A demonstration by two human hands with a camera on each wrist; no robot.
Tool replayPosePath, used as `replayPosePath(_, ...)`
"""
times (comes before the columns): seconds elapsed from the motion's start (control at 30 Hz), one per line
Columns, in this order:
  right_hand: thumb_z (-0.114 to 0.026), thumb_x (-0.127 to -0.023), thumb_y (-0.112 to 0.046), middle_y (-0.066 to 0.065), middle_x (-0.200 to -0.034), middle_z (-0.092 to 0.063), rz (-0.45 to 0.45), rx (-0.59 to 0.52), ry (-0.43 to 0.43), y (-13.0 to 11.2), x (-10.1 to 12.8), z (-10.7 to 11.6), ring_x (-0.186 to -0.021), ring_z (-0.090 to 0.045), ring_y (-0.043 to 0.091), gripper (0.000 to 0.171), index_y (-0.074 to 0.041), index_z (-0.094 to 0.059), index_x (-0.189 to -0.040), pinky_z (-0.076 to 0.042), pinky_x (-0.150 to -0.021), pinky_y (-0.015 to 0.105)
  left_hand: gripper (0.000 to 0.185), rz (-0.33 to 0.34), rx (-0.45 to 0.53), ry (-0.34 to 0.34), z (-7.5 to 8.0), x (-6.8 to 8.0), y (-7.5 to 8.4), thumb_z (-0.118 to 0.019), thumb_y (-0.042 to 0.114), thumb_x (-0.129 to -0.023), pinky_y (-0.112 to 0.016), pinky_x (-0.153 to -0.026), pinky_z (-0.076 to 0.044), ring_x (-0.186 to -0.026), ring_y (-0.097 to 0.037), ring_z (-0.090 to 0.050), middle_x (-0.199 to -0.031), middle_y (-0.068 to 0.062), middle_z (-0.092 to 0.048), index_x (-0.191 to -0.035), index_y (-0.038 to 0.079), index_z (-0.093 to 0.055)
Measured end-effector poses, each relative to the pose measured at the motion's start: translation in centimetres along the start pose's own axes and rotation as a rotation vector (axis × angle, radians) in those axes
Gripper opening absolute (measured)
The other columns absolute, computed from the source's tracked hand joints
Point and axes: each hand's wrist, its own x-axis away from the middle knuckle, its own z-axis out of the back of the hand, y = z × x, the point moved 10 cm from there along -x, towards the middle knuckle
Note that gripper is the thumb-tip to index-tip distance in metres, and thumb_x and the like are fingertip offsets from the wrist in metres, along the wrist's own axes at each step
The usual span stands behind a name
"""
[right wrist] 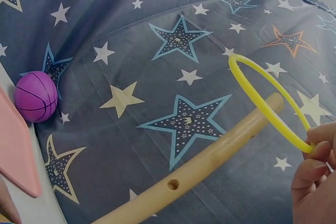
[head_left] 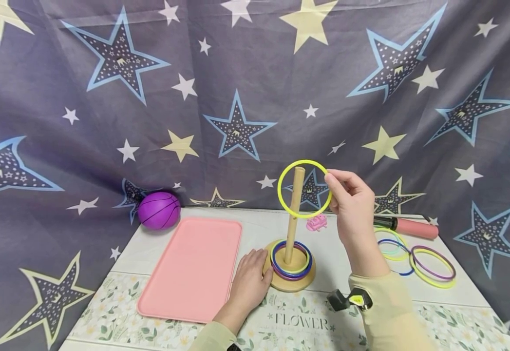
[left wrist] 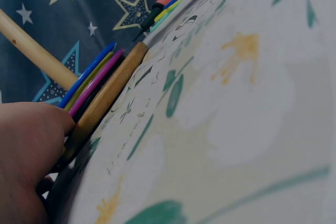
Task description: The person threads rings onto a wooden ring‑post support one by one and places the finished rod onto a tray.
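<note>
My right hand [head_left: 354,204] pinches a yellow ring [head_left: 279,187] between thumb and fingertips. The ring is held up at the top of the wooden peg [head_left: 295,204]; in the right wrist view the peg's tip [right wrist: 275,102] shows within its outline. Whether the ring encircles the peg I cannot tell. Around the peg's foot, blue, yellow-green and purple rings [head_left: 311,265] lie stacked on the round wooden base [head_left: 292,286]. My left hand [head_left: 250,278] rests against the left edge of this base, its fingers extended and the thumb beside the stack.
Left of the base lies a pink tray [head_left: 193,268], with a purple ball [head_left: 159,210] behind it. Several loose rings [head_left: 432,263] and a pink-handled pump [head_left: 414,228] are at the right. A small pink toy [head_left: 317,223] sits behind the peg. A starry curtain [head_left: 237,58] hangs behind.
</note>
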Motion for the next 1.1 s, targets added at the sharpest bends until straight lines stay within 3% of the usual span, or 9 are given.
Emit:
replayPosePath(0.47, -0.081, -0.103, -0.013, 0.001, -0.076, -0.062, -0.078, 0.042, 0.047, 3.3, 0.2, 0.2, -0.057, -0.045, 0.011, 0.015, -0.002, -0.081, -0.114, -0.034, -0.048, 0.020, 0.055, 0.004, -0.001, -0.003, 0.0, 0.0, 0.1, -0.068, 0.021, -0.108, -0.061, -0.132, -0.029, -0.154, -0.047, -0.045, -0.158, -0.026, -0.057, -0.154, -0.007, -0.057)
replayPosePath(1.1, -0.081, -0.102, -0.007, -0.002, -0.079, -0.068, -0.206, 0.054, 0.094, 8.1, 1.9, 2.4, -0.053, -0.045, 0.008, 0.007, -0.007, -0.082, -0.109, -0.031, -0.046, 0.018, 0.054, -0.005, -0.017, 0.001, -0.1, 0.0, 0.1, -0.068, 0.021, -0.109, -0.060, -0.132, -0.030, -0.154, -0.046, -0.046, -0.158, -0.026, -0.058, -0.154, -0.007, -0.058)
